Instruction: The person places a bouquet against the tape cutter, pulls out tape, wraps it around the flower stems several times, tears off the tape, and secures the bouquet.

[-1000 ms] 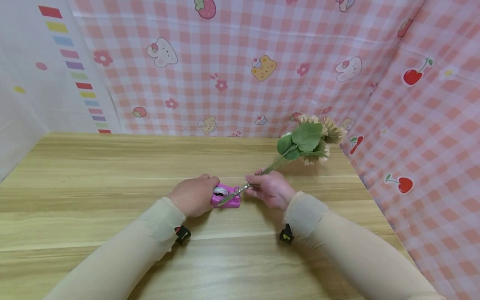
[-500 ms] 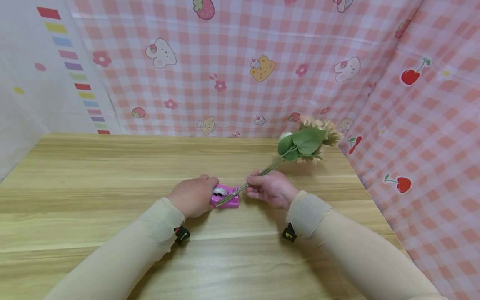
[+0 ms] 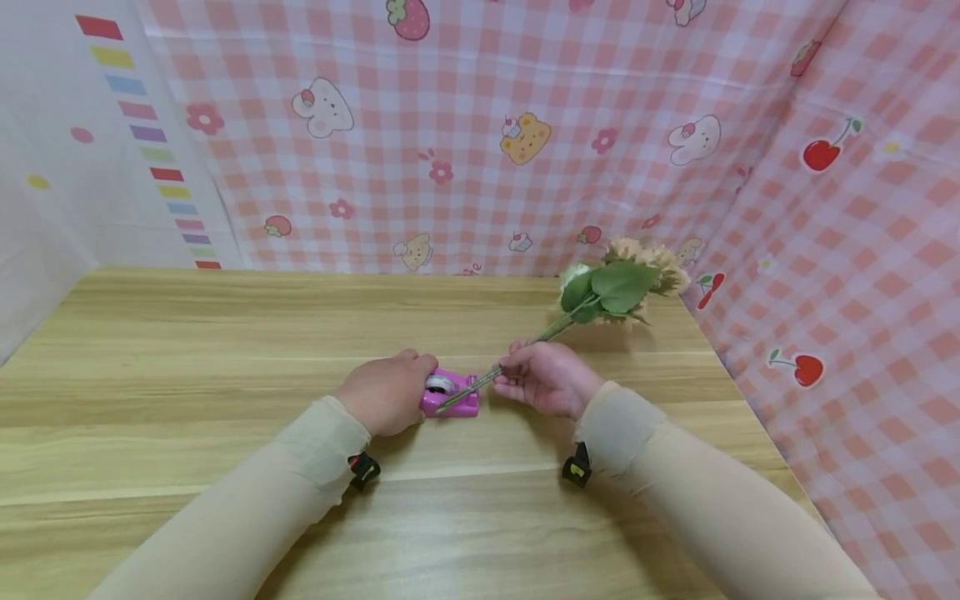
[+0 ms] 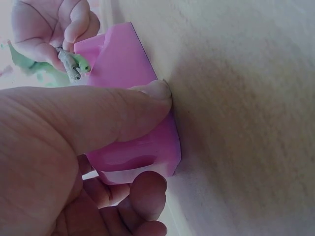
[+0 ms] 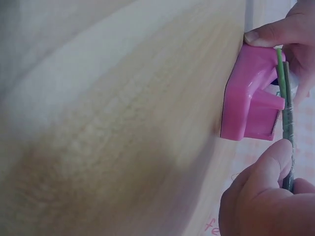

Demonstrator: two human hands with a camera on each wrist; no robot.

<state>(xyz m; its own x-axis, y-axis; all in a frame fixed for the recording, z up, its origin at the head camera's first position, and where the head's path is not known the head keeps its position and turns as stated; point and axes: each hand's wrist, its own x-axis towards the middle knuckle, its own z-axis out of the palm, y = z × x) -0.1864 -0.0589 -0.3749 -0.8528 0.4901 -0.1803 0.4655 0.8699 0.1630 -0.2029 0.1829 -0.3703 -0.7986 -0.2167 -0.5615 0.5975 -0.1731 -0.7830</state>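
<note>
My left hand grips a pink tape dispenser by its left end, holding it on the table. In the left wrist view the thumb lies along the dispenser's side. A roll of tape sits in it. My right hand pinches the stems of a bunch of artificial flowers, pale blooms with green leaves, tilted up to the right. The stems pass close over the dispenser's toothed cutting edge, and their cut ends point toward my left hand. Clear tape shines around the stems in the right wrist view.
The wood-grain table runs back to a pink checked cloth with cartoon prints. More of this cloth hangs along the right edge, close beyond the flower heads. A white cloth panel stands at the left.
The flower bunch has turned slightly in my right fingers, its leaves shifting a little right and down and a white bloom showing more. My left hand and the dispenser have stayed in place.
</note>
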